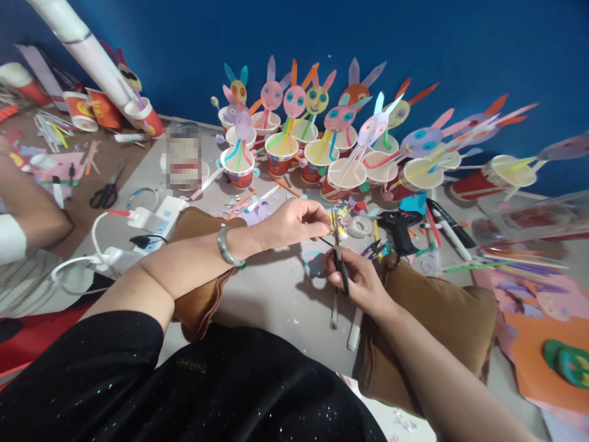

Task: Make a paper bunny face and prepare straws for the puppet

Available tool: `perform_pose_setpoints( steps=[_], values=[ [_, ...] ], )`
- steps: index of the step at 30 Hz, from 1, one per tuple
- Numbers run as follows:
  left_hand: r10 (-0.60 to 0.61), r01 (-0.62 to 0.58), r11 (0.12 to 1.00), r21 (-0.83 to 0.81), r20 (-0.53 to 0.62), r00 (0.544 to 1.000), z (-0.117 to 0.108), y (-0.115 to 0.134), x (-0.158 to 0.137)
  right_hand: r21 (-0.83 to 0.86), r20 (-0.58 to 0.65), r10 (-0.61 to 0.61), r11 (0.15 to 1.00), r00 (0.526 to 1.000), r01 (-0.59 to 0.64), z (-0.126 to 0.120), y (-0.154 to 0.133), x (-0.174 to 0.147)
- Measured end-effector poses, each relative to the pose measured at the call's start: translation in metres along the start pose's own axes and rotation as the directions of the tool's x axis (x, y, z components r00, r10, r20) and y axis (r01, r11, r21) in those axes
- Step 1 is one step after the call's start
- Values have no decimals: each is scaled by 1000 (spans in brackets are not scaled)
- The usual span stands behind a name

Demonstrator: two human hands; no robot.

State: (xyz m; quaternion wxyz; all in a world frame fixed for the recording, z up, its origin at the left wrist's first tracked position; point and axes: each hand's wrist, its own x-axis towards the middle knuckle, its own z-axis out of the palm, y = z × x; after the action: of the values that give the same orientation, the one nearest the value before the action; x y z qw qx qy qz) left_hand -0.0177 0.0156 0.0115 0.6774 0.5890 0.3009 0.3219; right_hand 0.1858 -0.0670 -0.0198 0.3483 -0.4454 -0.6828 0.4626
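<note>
One head-worn camera looks forward and down, close over the table (271, 301), toward the blue wall (184, 43).

Scissors (340, 268): clock's centre, in the right hand (365, 282); the left hand (292, 222) near 11 o'clock, fingertips by the blades.
Wall (193, 55): 12 o'clock, behind the cups.
Cups (282, 156): 11 to 2 o'clock, paper heads (295, 101) rising from them.
Tape roll (372, 227): 1 o'clock, left of the glue gun.
Glue gun (404, 232): 2 o'clock, beyond the right cushion.
Right cushion (448, 313): 4 o'clock, under the right forearm.
Left cushion (196, 316): 9 o'clock, under the left forearm.
Power strip (169, 213): between 9 and 10, left of the left cushion.
Spare scissors (107, 193): near 10, beyond the power strip.
Paper sheets (534, 350): between 3 and 4, right of the right cushion.
</note>
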Motion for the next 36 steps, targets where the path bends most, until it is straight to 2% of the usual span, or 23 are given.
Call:
perform_pose_setpoints(
  steps=[14,24,36],
  values=[
    [-19,19,1000,-5,-21,1000,-1,1,1,16,38,29,999,999,-29,0,-2,-1],
    [-43,42,999,-15,-37,998,0,4,1,6,17,75,997,997,-75,-1,-4,1],
    [-27,28,999,35,-41,999,-1,2,1,7,15,76,997,997,-77,-1,-3,1]
  ],
)
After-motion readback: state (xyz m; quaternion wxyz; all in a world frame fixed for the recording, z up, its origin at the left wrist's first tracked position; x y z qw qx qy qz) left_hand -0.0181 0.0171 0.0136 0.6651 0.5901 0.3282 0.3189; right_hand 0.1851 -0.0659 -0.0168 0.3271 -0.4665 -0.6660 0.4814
